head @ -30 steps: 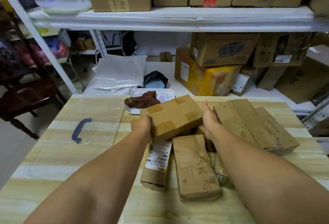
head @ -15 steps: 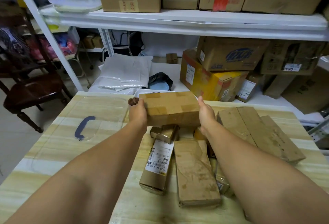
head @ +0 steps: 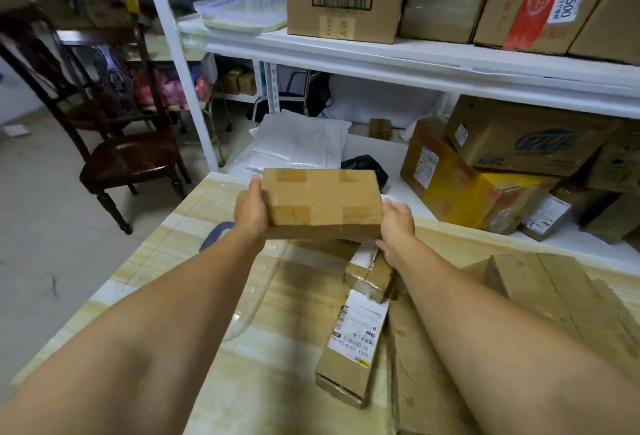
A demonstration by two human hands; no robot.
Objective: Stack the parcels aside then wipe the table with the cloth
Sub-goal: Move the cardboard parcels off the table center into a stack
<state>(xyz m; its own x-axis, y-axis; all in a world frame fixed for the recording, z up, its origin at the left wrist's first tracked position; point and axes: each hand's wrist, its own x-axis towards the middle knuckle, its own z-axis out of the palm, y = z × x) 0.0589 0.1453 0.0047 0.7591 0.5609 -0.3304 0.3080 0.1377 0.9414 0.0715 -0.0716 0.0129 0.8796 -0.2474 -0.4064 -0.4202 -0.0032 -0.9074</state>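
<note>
Head view: mid-frame, the left hand (head: 251,215) and right hand (head: 396,227) clasp a box (head: 322,204) by its ends, fingers curled, raised above the desk (head: 214,282). Stacking step; next, it needs setting down aside, clear of the remaining parcels (head: 356,341) at lower right.

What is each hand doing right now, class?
Left hand: grips the left end of the parcel, held above the table.
Right hand: grips the right end of the same parcel.
</note>
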